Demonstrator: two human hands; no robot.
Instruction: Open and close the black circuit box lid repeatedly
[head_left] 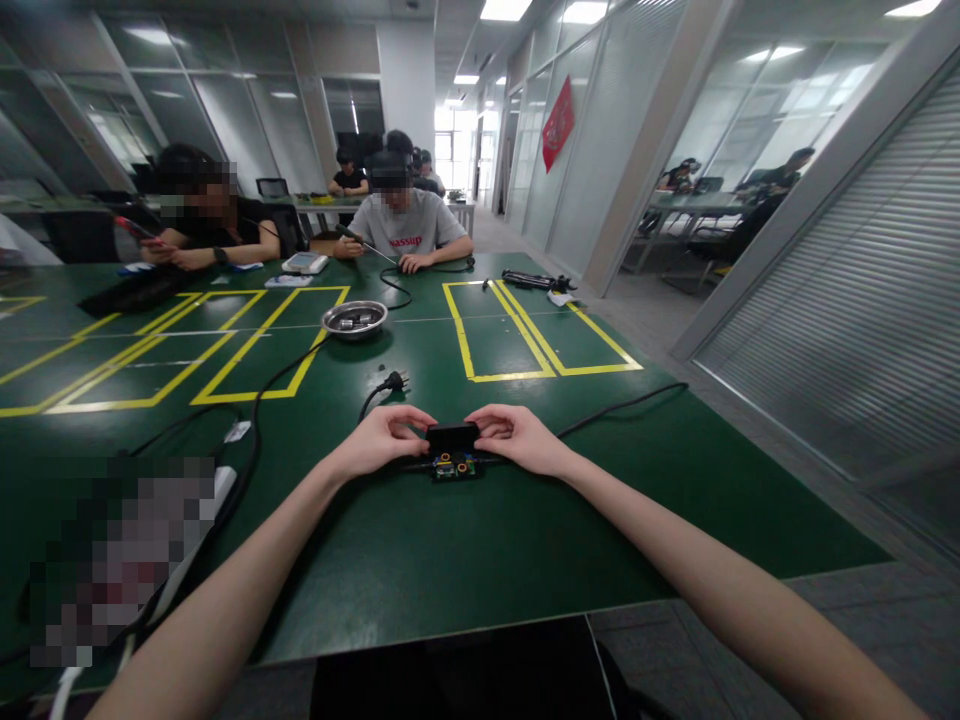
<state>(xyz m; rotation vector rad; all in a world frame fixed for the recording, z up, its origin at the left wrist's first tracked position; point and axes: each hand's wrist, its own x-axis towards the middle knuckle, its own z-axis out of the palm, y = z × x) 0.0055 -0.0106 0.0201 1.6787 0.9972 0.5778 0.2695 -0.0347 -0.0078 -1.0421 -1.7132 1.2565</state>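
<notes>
Between my two hands is a black plastic cover (452,434), shaped like half of a power adapter case. My left hand (386,437) pinches its left end, and my right hand (517,437) pinches the right end. Just below and nearer to me lies a small circuit board (454,467) with ring-shaped coils, its parts exposed. Black cables run from both sides of the board. One seems to lead behind my left hand to a black plug (393,382); the other cable (622,408) trails off to the right.
On the green table (360,570) are a metal bowl (354,322) with small parts, yellow tape outlines (514,378), a black folded tripod-like thing (536,280) and a white-edged, blurred object (217,500) at left. A co-worker (409,225) holding a screwdriver sits opposite, another person (214,225) at far left.
</notes>
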